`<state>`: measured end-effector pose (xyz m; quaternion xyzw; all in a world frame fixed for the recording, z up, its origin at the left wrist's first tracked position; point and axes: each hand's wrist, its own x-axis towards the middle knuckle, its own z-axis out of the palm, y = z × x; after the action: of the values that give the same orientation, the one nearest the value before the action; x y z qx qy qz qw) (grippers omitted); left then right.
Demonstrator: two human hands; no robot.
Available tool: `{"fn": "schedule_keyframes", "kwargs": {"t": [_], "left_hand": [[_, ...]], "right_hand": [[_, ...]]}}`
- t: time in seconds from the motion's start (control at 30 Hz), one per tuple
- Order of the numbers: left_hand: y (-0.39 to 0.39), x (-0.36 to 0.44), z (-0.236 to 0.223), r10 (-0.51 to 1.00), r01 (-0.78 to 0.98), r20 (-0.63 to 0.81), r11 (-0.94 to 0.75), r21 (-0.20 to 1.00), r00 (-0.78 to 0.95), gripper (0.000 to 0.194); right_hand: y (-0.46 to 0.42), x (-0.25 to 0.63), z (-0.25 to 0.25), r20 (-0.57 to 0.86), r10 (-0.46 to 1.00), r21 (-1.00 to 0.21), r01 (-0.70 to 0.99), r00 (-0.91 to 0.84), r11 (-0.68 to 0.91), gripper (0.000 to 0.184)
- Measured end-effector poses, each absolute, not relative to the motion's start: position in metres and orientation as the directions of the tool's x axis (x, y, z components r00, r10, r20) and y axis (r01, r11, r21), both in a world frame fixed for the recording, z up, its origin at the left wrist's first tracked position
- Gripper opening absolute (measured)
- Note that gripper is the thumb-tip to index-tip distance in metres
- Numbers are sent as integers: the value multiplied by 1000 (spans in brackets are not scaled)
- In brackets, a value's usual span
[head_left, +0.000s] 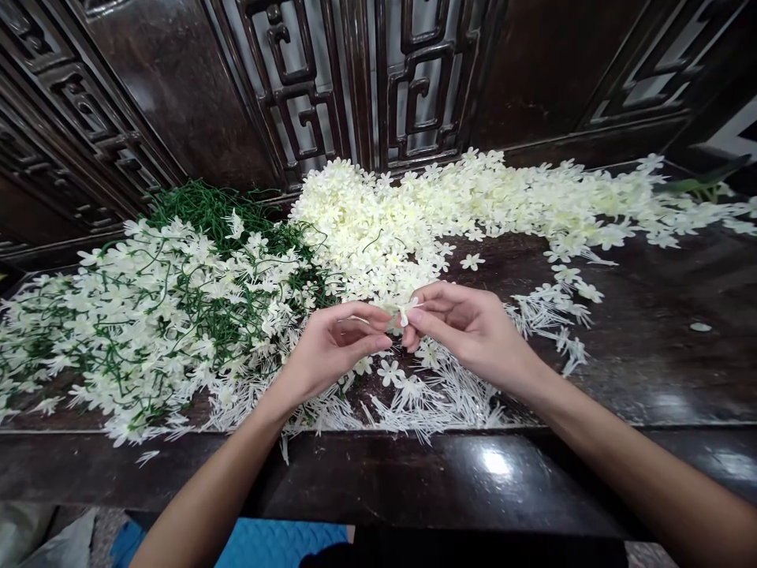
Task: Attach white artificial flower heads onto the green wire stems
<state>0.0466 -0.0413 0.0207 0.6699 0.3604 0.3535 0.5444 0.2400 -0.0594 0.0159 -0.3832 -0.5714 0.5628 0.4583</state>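
1. A small fake white flower point(404, 315) is pinched by the thumb and fingers of the right hand point(473, 327), just in front of the flower heap point(367, 229).
2. The left hand point(328, 347) is held in front of the heap too, its thumb and finger parted. Whether anything thin is touched by it cannot be told.
3. The flower is judged to be very light, soft and bendy. Its petals could be creased easily, so it is best held gently by its narrow middle.
4. Left of the heap, white flowers with curly green stems point(147, 315) are piled.
5. In front of the heap, stiff-looking white stamens point(449, 398) are scattered like tiny sticks.
6. Under the heap, a smooth, shiny, dark wooden bench point(650, 323) is seen.
7. Behind the heap, squared curls are cut in the carved wooden panel point(359, 79).
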Motion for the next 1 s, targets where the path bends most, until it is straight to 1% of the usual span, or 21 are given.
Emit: {"fn": "schedule_keyframes", "kwargs": {"t": [0.07, 0.23, 0.33, 0.5, 0.6, 0.73, 0.87, 1.0], "left_hand": [[-43, 48, 21, 868, 101, 88, -157, 983, 489, 22], [-42, 44, 23, 896, 125, 147, -217, 968, 419, 14], [-41, 41, 25, 901, 134, 161, -232, 963, 402, 16], [-40, 42, 27, 892, 120, 147, -217, 969, 427, 24], [-41, 43, 25, 908, 120, 136, -198, 973, 397, 20], [-42, 44, 23, 904, 123, 131, -196, 973, 406, 16], [-44, 45, 23, 907, 177, 146, -231, 957, 396, 14], [-46, 47, 25, 914, 192, 138, -224, 955, 383, 12]], "right_hand": [[-60, 239, 14, 88, 950, -994, -83, -299, 66, 11], [-60, 240, 14, 111, 966, -994, -34, -234, 106, 10], [-60, 242, 15, 124, 966, -992, -18, -228, 123, 7], [-60, 243, 18, 123, 959, -989, 44, -257, 139, 6], [-61, 242, 18, 122, 956, -984, 91, -265, 151, 10], [-62, 241, 17, 112, 956, -982, 116, -272, 149, 15], [-63, 239, 16, 121, 955, -980, 120, -271, 158, 14], [-64, 239, 16, 128, 950, -977, 129, -285, 171, 11]]}}
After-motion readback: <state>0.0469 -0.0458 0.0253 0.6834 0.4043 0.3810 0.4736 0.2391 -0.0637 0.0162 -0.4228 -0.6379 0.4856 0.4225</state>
